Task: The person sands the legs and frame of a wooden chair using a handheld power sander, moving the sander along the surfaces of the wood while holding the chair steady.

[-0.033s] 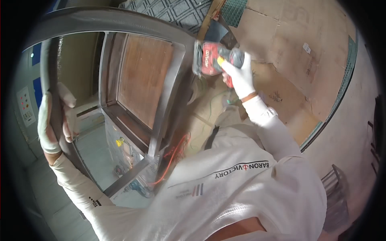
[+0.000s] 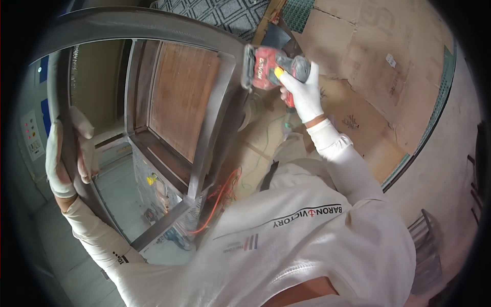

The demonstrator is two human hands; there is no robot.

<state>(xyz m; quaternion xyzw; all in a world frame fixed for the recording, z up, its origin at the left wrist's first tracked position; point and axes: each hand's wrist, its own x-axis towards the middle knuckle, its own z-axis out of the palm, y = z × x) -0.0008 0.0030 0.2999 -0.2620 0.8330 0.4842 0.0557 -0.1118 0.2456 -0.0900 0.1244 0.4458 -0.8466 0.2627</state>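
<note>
A dark wooden frame (image 2: 153, 24), with a curved top rail and an inset brown panel (image 2: 185, 92), takes up the left half of the head view. My right hand (image 2: 304, 94), in a white glove, is closed around a red and black power sander (image 2: 266, 67). The sander's flat pad lies against the frame's outer right side near the top corner. Over on the left, my gloved left hand (image 2: 71, 153) wraps round the frame's side bar, thumb and fingers on opposite sides of it.
Cardboard sheets (image 2: 373, 92) cover the floor to the right, edged by a green mat (image 2: 434, 107). An orange cord (image 2: 221, 199) lies below the frame, near a blue power tool (image 2: 176, 238). A patterned rug (image 2: 220, 15) is at the top. A metal rack (image 2: 425, 245) stands lower right.
My right hand and the sander have shifted slightly up and left along the frame's side. My left hand stays on the bar.
</note>
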